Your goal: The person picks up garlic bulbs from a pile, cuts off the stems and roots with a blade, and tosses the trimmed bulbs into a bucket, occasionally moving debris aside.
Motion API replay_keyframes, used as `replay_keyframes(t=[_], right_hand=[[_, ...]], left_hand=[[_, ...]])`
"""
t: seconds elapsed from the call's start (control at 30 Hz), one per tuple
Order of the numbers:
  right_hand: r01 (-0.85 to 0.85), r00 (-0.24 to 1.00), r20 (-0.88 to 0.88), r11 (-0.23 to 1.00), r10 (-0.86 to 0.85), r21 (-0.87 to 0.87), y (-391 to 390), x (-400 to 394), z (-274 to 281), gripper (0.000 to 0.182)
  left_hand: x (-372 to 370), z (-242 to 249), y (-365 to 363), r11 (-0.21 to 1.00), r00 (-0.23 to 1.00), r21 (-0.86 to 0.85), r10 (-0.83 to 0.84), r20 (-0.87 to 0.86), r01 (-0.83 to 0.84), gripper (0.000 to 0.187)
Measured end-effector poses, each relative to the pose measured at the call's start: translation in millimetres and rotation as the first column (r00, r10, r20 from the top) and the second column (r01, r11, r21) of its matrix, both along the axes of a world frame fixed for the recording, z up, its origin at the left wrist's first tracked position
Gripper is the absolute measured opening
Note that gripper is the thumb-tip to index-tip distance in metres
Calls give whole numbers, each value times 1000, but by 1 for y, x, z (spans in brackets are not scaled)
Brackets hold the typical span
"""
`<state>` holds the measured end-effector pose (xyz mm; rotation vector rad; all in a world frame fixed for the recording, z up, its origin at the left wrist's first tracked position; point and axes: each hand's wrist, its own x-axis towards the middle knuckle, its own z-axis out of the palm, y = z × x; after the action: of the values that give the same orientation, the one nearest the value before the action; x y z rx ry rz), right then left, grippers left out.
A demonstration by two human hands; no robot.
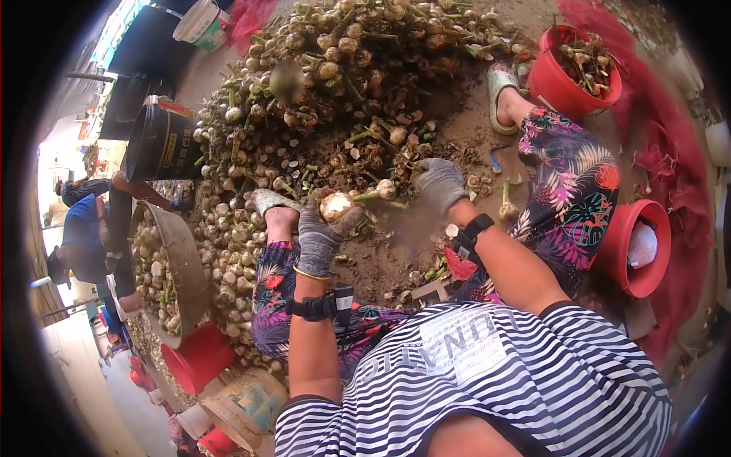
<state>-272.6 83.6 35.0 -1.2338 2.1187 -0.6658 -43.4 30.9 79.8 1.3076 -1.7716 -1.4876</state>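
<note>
"Two gray gloves, one on each hand. What does the left hand (319, 234) have?"

"It is closed around a garlic bulb (336, 206), pale face up, between the person's feet."

"And the right hand (440, 185)?"

"Just right of it, apart, with its fingers bent down. I cannot tell whether it grips anything; a blur covers the space beside it."

"What lies between them?"

"Another garlic bulb (386, 188), its green stem pointing toward the left hand."

"Beyond the hands?"

"A big garlic heap (327, 68) spreads across the dirt floor and down the left side. A small blue item (496, 162) lies near the right foot."

"Any containers?"

"A red bucket (550, 82) of stemmed pieces at upper right, and a second red bucket (656, 263) with something pale inside, near the right knee. On the left, a black bucket (156, 141) stands beyond a tilted tub (183, 255) of garlic."

"Anyone else?"

"A person in blue (82, 232), at far left."
</note>
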Motion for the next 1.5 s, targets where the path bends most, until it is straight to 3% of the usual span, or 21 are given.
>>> replay_keyframes(t=[0.17, 0.23, 0.3, 0.33, 0.5, 0.57, 0.6, 0.67, 0.73, 0.77, 0.83, 0.97, 1.0, 1.03, 1.13, 1.17, 1.27, 1.33, 1.37, 1.43, 1.5], right_hand=[[-32, 977, 185, 939, 101, -343, 14, 33, 32, 28], [-187, 981, -60, 807, 186, -561, 14, 47, 35, 26], [-238, 960, 142, 970, 242, -47, 12, 54, 55, 27], [-413, 911, 56, 899, 409, 143, 7, 48, 7, 28], [17, 990, 136, 986, -40, 163, -1, 20, -33, 32], [112, 986, 122, 993, -116, 42, -8, 12, -24, 33], [74, 992, 101, 996, -78, 40, -11, 8, -24, 35], [104, 986, 128, 993, -111, 54, -10, 6, -30, 34], [104, 981, 157, 993, -112, 56, -9, 7, -37, 34], [94, 977, 187, 995, -100, 44, -8, 8, -39, 34], [94, 973, 201, 992, -110, 89, -11, 7, -21, 33], [9, 994, 110, 998, -15, 55, -5, 2, -25, 30], [-50, 996, 79, 997, 45, 61, -6, 2, -25, 29], [-109, 993, 48, 992, 106, 63, -8, 4, -25, 28], [-286, 958, -42, 957, 284, -43, -4, 24, -7, 25], [-349, 933, -140, 927, 331, -137, 2, 32, 7, 24], [-338, 934, -195, 914, 298, -225, 15, 50, 24, 21], [-441, 894, -210, 860, 396, -258, 19, 54, 25, 23], [-442, 893, -216, 857, 394, -263, 22, 54, 31, 23], [-519, 850, -221, 831, 478, -200, 29, 52, 43, 25], [-495, 863, -264, 828, 431, -264, 34, 54, 34, 29]], left_hand=[[5, -13, 8, 811, 795, 568, 434, -425, -140, 44], [-5, -12, 24, 774, 577, 632, 528, -623, -25, 44], [2, -12, 23, 785, 446, 599, 485, -752, 157, 44], [13, -8, 13, 806, 383, 535, 425, -820, 252, 47], [151, 145, -75, 965, -21, 189, 188, -982, -185, 69], [155, 139, -115, 974, 204, 213, 225, -953, -78, 64], [142, 106, -142, 972, 540, 160, 228, -811, -170, 52], [21, 29, -118, 946, 958, -149, 279, -73, -287, 36], [-30, -109, -93, 933, 896, -212, -188, 402, 291, 50], [-67, -110, -69, 885, 457, -78, -160, 875, 459, 67], [-90, -150, -50, 811, 220, 11, -172, 960, 585, 75], [-68, -159, -70, 857, 345, 117, -322, 881, 501, 64], [-54, -155, -77, 944, 804, 118, -326, 498, 309, 42], [-40, -148, -82, 967, 991, 219, -129, -35, 133, 22], [-13, -79, -68, 815, 964, 573, 76, -257, 88, 30], [-2, -59, -60, 849, 955, 477, -97, -281, 227, 33], [12, -46, -33, 960, 890, 142, -278, 360, 242, 38], [18, -45, -16, 985, 985, 10, -171, -8, 172, 39], [29, -60, -14, 971, 979, -123, -201, 35, 204, 37], [50, -87, -11, 890, 968, -385, -208, 138, 246, 33], [62, -110, -15, 554, 725, -545, -165, 669, 629, 29]])
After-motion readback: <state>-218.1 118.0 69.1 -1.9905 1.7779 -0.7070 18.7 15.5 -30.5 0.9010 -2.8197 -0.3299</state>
